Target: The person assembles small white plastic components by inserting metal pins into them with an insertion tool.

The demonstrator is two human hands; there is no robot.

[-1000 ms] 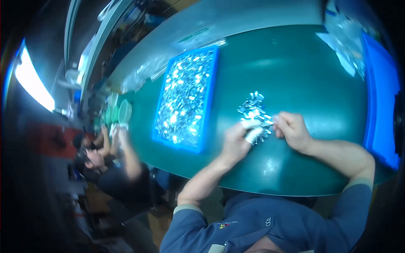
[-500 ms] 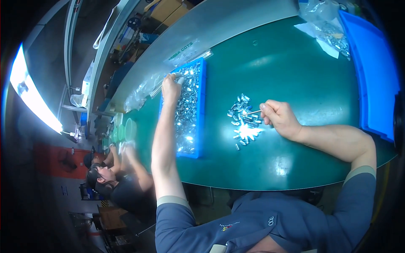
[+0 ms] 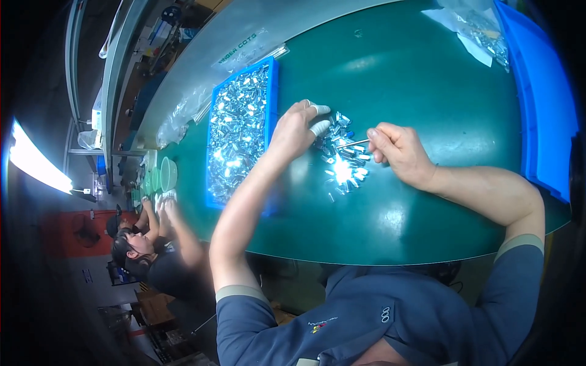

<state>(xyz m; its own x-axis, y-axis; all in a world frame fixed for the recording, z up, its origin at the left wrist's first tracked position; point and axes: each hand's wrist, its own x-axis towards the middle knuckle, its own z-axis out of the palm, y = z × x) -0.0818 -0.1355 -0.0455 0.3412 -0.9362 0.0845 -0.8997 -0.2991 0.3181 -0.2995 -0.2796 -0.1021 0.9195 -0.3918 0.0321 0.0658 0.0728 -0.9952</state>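
A loose pile of small shiny metal cylinders [image 3: 345, 152] lies on the green table mat, with bright glare over its near part. My left hand [image 3: 296, 131] is at the pile's upper left edge, white finger cots on its thumb and a finger. Those fingers are spread apart, and I see nothing held between them. My right hand [image 3: 400, 152], to the right of the pile, pinches a thin metal rod [image 3: 354, 144]. The rod's far end points left over the cylinders. Left of my left hand stands a shallow blue tray [image 3: 273, 91] full of similar metal parts.
At the far right a large blue bin [image 3: 540, 91] stands beside a clear plastic bag of parts [image 3: 482, 36]. Crumpled plastic bags [image 3: 177, 125] lie behind the tray. Other people [image 3: 174, 256] work at the left, near green bowls [image 3: 166, 175].
My left hand has left the blue tray and come right to the pile, its fingers now spread. My right hand still holds the rod over the pile. The view has shifted slightly.
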